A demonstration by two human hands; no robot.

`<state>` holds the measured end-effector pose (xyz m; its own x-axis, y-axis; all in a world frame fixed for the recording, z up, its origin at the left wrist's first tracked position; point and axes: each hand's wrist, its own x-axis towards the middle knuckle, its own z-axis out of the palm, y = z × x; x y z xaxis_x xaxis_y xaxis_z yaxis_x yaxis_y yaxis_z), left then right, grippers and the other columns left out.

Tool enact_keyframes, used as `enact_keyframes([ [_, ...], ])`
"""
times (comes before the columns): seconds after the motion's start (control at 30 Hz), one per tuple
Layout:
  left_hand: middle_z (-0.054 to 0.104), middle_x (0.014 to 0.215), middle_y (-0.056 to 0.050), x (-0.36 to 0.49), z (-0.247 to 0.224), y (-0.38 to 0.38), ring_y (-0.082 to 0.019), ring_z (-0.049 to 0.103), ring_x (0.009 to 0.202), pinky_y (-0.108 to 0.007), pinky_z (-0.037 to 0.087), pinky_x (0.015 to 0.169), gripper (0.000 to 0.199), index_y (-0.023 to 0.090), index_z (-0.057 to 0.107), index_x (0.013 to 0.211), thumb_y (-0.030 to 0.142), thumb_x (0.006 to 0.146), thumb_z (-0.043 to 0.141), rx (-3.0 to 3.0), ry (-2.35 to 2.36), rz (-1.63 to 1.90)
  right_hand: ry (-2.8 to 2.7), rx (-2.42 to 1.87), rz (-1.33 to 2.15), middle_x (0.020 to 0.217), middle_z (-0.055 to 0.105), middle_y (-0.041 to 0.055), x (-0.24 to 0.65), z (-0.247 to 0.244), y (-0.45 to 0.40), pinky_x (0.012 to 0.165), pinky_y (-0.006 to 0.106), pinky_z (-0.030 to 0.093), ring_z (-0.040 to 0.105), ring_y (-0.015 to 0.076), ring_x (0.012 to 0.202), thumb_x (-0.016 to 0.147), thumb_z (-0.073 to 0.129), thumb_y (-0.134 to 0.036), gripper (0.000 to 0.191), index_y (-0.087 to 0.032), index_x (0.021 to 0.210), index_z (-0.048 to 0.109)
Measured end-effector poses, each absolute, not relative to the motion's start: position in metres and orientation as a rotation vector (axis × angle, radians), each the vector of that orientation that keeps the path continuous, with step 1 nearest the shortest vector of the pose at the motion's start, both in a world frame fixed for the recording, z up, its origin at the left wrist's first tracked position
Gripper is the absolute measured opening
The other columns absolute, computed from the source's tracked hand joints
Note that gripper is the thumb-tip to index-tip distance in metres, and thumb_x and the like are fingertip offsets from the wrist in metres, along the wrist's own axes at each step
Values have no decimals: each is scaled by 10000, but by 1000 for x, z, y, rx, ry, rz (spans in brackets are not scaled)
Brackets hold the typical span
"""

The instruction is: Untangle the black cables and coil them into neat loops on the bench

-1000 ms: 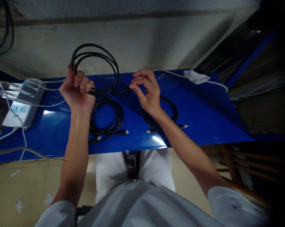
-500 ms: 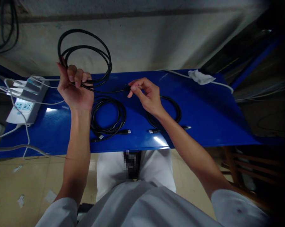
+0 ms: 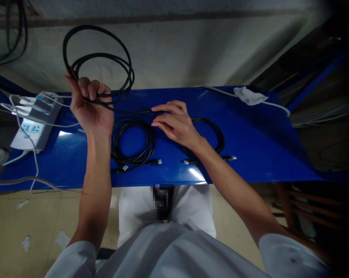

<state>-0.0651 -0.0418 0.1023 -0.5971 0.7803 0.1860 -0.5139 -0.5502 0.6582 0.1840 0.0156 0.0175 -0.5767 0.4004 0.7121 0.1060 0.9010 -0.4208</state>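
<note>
A looped black cable point(image 3: 129, 79) hangs in the air in front of the wall, with my left hand point(image 3: 91, 106) closed around its lower strands, palm up. One strand runs right from that hand to my right hand point(image 3: 177, 121). The right hand's thumb and fingers are stretched out and apart, with the dark cable end lying by the fingertips. Below, a coiled black cable point(image 3: 133, 157) with silvery plugs lies on the blue table point(image 3: 258, 143). Another coiled black cable point(image 3: 219, 135) lies partly hidden behind my right hand and forearm.
At the left stands a white power strip point(image 3: 32, 133) with plugs and white cords. A white wrapped bundle point(image 3: 248, 95) sits on a cord at the back right. Black cables point(image 3: 23, 34) hang at the upper left. A wooden chair point(image 3: 290, 204) stands at the right.
My left hand and the looped cable have shifted slightly up and left. The right hand's fingers have straightened and spread from their bent, near-pinched pose beside the cable end.
</note>
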Motion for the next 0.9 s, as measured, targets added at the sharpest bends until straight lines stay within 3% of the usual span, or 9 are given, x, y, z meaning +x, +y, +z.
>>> enact_keyframes([
  [0.17, 353, 681, 9, -73, 100, -41, -135, 523, 776, -371, 205, 718, 548, 237, 544, 962, 494, 1265, 168, 566, 1126, 2020, -2125, -300, 464, 1237, 816, 112, 183, 16, 17, 1128, 620, 549, 768, 311, 1182, 1144, 656, -458, 256, -245, 1069, 776],
  [0.3, 342, 646, 11, -80, 97, -39, -141, 488, 707, -374, 166, 700, 615, 242, 527, 966, 598, 1232, 102, 537, 1125, 1996, -1971, -356, 627, 1089, 822, 90, 182, 18, 9, 1021, 492, 631, 801, 267, 1070, 1155, 639, -468, 284, -232, 1078, 776],
  [0.43, 314, 626, 18, -87, 98, -40, -148, 538, 711, -380, 117, 704, 704, 260, 568, 1065, 699, 1182, 30, 565, 1225, 1946, -1689, -539, 806, 848, 740, 3, 179, 16, 7, 869, 366, 661, 773, 185, 803, 1134, 642, -584, 347, -257, 1087, 748],
  [0.53, 307, 642, 27, -89, 99, -41, -117, 516, 685, -383, 114, 707, 663, 253, 562, 1097, 587, 1216, 3, 563, 1152, 2018, -1512, -584, 921, 764, 661, -43, 177, 13, 18, 787, 304, 659, 718, 139, 700, 1106, 650, -661, 403, -262, 1091, 703],
  [0.63, 320, 673, 47, -87, 99, -41, -81, 402, 606, -361, 163, 699, 542, 236, 541, 1079, 452, 1252, 75, 534, 846, 2217, -1429, -592, 971, 764, 636, -48, 176, 10, 32, 755, 277, 656, 697, 124, 689, 1072, 676, -702, 446, -256, 1051, 672],
  [0.9, 277, 707, 35, -79, 98, -42, -93, 353, 598, -374, 176, 685, 517, 228, 567, 1051, 363, 1268, 117, 566, 698, 2247, -1389, -633, 1084, 913, 671, -21, 176, -6, 53, 835, 273, 676, 739, 135, 876, 997, 756, -735, 499, -246, 992, 660],
])
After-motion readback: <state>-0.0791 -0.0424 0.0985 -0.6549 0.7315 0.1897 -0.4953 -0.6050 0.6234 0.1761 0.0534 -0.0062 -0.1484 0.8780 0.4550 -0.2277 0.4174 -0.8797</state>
